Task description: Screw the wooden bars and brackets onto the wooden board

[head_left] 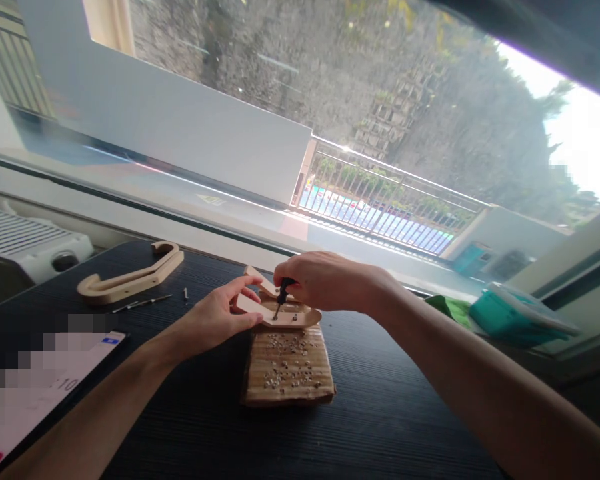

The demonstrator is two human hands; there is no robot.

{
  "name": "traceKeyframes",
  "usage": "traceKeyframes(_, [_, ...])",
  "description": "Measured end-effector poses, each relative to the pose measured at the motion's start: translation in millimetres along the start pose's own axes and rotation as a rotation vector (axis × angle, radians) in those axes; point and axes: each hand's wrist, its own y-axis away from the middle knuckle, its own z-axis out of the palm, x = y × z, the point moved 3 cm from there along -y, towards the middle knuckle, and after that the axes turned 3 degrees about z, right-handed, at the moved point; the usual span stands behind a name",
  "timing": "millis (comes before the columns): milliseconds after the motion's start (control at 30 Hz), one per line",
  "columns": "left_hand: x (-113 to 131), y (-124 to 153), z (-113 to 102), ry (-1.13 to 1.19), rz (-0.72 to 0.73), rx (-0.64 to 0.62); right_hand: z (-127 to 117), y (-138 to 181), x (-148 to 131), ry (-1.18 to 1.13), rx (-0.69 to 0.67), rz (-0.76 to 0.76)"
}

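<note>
My right hand is closed round a small black-handled screwdriver, its tip standing on a flat wooden piece. My left hand pinches the left end of that wooden piece between thumb and fingers, steadying it. The piece rests on the far end of a worn cardboard pad pocked with small holes, lying on the dark table.
A curved wooden part lies at the back left with thin metal pins beside it. A tablet sits at the left front edge. A teal box and green cloth are at the right. A window runs behind.
</note>
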Motion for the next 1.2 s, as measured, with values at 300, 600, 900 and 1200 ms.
traceKeyframes(300, [-1.1,-1.0,-0.9,-0.025,0.008,0.045,5.7,-3.9,-0.8,0.082,-0.003,0.113])
traceKeyframes(600, [-2.8,-0.6,2.7,0.007,0.019,0.008,3.1,-2.1,-4.1,0.035,0.058,0.006])
traceKeyframes(900, [2.6,1.1,1.4,-0.038,0.01,0.019,9.7,-6.5,3.1,0.047,0.042,0.122])
traceKeyframes(1200, [0.3,0.6,3.1,-0.024,-0.028,-0.034,9.7,-4.8,-3.9,0.032,0.009,0.007])
